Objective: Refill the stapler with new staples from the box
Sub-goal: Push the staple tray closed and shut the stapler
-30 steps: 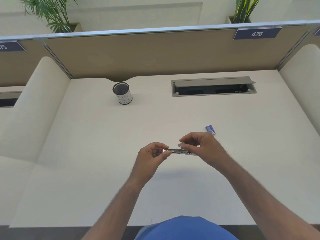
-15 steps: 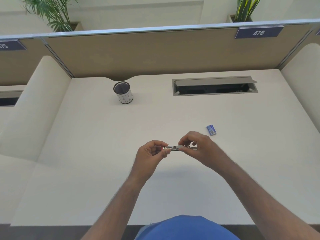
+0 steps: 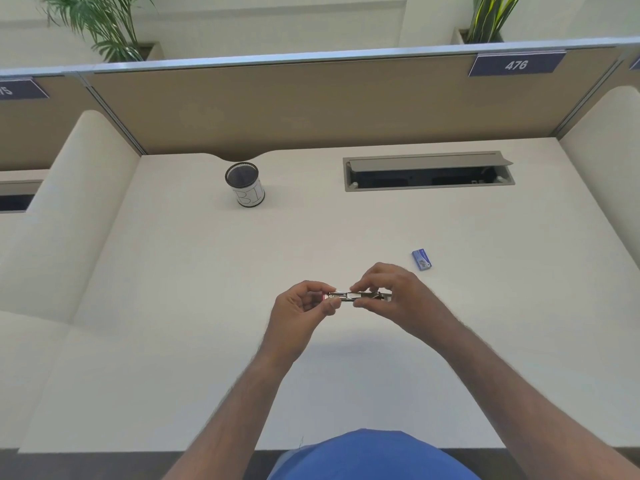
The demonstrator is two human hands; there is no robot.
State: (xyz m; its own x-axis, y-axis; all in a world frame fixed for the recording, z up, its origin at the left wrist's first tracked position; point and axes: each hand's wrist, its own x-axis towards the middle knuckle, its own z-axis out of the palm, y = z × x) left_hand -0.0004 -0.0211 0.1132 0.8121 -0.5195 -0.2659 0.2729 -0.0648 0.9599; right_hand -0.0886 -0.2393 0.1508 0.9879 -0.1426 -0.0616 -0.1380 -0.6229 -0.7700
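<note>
Above the near middle of the pale cream desk (image 3: 173, 341), I hold a slim silver metal stapler (image 3: 353, 296) level between both hands. My left hand (image 3: 299, 308) has its fingers clamped on the stapler's left end, where a bit of red shows; my right hand (image 3: 398, 296) has its fingers pinched on the right half. Just beyond my right hand lies the small blue cardboard staple box (image 3: 421, 260), flat on the desk. Far back from the stapler stands a black mesh pen cup with a white label (image 3: 245, 184).

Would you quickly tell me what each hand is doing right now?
Left hand: closed on the stapler, at its red end.
Right hand: fingers pinching the stapler's other end.
</note>
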